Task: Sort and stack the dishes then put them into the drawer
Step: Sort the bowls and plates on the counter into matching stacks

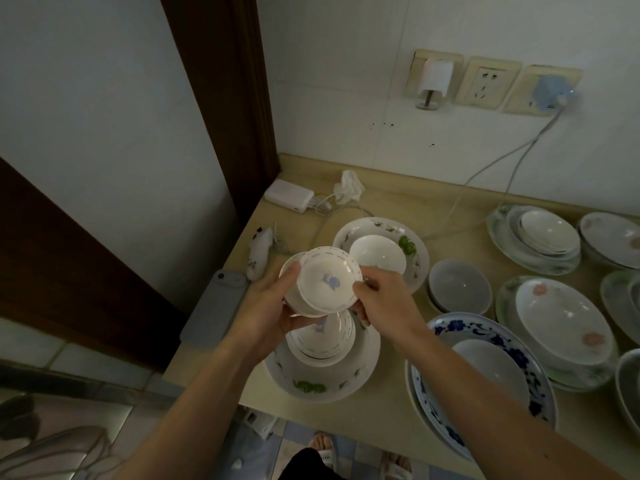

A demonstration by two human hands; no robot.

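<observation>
left hand (266,299) grips a small bowl (294,296) by its rim | right hand (384,292) pinches the saucer (327,278) tilted over that bowl | both held above stacked cups (322,337) in a green-leaf dish (363,372) near desk (388,420) edge | blue plate (485,341) just right

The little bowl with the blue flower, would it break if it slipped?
Probably yes. The little bowl looks like thin glazed china, so likely stiff, brittle and smooth, perhaps slippery. It seems light: the right hand and left hand hold it by the rim. Its round shape might roll if dropped.
</observation>
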